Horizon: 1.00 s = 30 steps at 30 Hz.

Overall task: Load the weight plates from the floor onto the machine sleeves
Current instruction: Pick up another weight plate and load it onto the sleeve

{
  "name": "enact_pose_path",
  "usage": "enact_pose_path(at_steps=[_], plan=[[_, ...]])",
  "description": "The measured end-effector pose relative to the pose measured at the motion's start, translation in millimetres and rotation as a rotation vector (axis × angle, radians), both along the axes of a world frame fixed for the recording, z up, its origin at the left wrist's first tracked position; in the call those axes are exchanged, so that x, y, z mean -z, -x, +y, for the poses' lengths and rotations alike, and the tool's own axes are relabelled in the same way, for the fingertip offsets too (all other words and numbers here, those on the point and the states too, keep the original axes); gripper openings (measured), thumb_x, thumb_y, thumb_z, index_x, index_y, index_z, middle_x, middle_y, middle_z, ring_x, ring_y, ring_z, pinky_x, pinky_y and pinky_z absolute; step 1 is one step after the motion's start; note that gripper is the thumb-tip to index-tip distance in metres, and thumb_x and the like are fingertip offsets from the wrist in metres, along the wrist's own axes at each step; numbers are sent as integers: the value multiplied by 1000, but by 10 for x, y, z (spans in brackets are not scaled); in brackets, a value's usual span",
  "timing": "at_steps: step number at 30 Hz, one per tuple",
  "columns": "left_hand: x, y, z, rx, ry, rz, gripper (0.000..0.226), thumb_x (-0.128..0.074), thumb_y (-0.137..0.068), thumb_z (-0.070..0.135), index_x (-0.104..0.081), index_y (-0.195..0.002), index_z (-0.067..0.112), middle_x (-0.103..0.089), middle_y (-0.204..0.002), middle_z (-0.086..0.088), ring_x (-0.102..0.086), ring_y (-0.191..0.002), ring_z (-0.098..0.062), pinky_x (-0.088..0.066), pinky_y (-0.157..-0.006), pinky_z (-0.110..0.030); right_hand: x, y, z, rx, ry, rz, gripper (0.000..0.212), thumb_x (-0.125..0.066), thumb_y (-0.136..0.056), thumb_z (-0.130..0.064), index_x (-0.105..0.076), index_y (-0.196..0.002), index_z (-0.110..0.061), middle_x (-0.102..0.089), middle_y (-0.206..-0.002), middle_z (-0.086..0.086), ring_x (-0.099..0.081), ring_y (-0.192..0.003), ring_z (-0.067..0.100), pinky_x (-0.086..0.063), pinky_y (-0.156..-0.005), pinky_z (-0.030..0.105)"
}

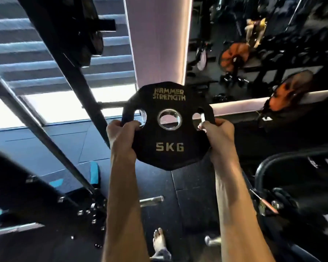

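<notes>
- The left hand (121, 136) is curled round the left edge of the 5 kg Hammer Strength plate (169, 157).
- The right edge is gripped by the right hand (218, 136), fingers wrapped tight.

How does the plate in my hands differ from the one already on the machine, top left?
The 5 kg plate is held by the left hand and right hand, off any sleeve; the mounted plate hangs on a black peg. The 5 kg plate faces the camera, lettering readable; the mounted plate is angled and blurred, markings illegible. Both are black.
</notes>
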State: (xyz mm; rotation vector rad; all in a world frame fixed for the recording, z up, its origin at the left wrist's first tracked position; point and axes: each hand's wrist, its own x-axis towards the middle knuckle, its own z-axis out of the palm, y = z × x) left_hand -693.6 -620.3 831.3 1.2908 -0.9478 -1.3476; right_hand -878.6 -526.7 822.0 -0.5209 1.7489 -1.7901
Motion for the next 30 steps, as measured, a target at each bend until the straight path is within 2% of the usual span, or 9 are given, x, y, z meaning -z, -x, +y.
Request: enact_pose_path(at_steps=[5, 8, 10, 15, 20, 23, 25, 27, 30], plan=[[-173, 400, -782, 49, 32, 9, 32, -63, -59, 4, -63, -91, 1, -60, -74, -14, -61, -69, -26, -53, -61, -35, -56, 351, -751, 81, 37, -48, 13, -75, -84, -20, -69, -80, -10, -73, -78, 7, -71, -74, 22, -59, -75, 38], [-236, 651, -1210, 69, 39, -20, 32, -65, -55, 6, -61, -86, 4, -61, -80, -17, -62, -72, -28, -56, -64, -42, -34, 548, -1122, 120, 53, -64, 29, -73, -85, -34, -71, -92, -5, -75, -94, 18, -74, -91, 32, -60, -84, 49], [-234, 835, -1498, 84, 47, -22, 32, -68, -55, 6, -59, -86, 6, -60, -82, -17, -60, -72, -28, -54, -60, -38, -40, 729, -1382, 156, 64, -74, 42, -72, -83, -41, -68, -101, -3, -74, -99, 18, -73, -92, 30, -59, -85, 53], [-256, 1319, -2154, 64, 115, -68, 44, -69, -51, 10, -64, -92, -6, -62, -81, -17, -59, -67, -24, -49, -55, -30, -8, 1240, -2068, 159, 48, -126, 47, -71, -87, -39, -62, -117, -5, -74, -101, 14, -75, -88, 26, -62, -81, 45], [-242, 1834, -2790, 26, 145, -75, 19, -76, -62, 3, -62, -75, 2, -59, -68, -10, -57, -59, -22, -45, -49, -23, -31, 1807, -2836, 164, 81, -75, 41, -68, -93, -30, -54, -122, -5, -69, -109, 13, -69, -92, 23, -59, -73, 35], [-285, 2158, -3141, -31, 177, -30, 39, -75, -61, 3, -69, -100, 4, -71, -91, -13, -68, -70, -20, -52, -54, -23, -121, 2176, -3305, 125, 66, 4, 35, -65, -94, -28, -55, -120, -6, -67, -110, 11, -67, -92, 21, -55, -70, 28], [-340, 2336, -3328, -62, 181, -9, 45, -73, -66, 0, -70, -111, 5, -73, -94, -12, -69, -68, -15, -53, -55, -21, -166, 2382, -3608, 66, 58, 21, 34, -65, -95, -29, -56, -118, -6, -67, -107, 10, -67, -85, 20, -53, -62, 23], [-388, 2479, -3495, -120, 182, 17, 36, -73, -72, 0, -72, -107, 5, -74, -85, -9, -67, -59, -11, -52, -55, -21, -209, 2538, -3906, 4, 64, 16, 32, -64, -95, -29, -55, -115, -5, -67, -98, 7, -66, -75, 14, -51, -55, 19], [-467, 2618, -3700, -252, 212, 30, 27, -76, -81, 17, -69, -102, 1, -71, -73, -5, -63, -50, -5, -49, -51, -18, -286, 2659, -4359, -74, 98, 15, 25, -64, -96, -23, -55, -111, -6, -63, -79, -2, -61, -53, -3, -48, -51, 12]])
